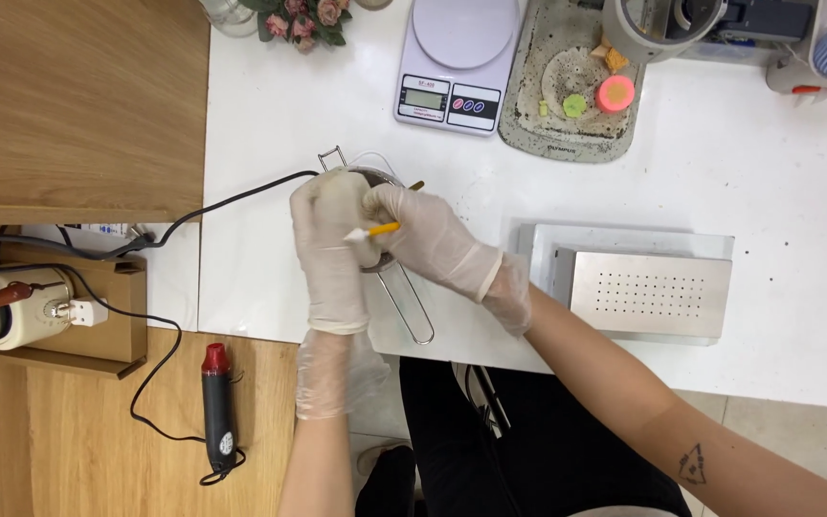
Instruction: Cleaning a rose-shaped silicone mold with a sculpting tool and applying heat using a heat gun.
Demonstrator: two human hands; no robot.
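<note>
White tabletop (720,172) fills the frame's centre and right. Left hand (329,244) grips a strainer (404,297) at upper centre; right hand (428,235) pinches a yellow swab (372,231) against it. Both grips are clenched.

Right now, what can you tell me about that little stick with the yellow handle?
The little stick is thin and straight, with a yellow-orange shaft and a white tip that looks like cotton or foam, like a swab. It lies nearly level, tip pointing toward the left hand. The gloved right hand pinches its shaft, and the white tip touches or nearly touches the pale object the left hand grips. It is held above the metal strainer on the white table.
</note>
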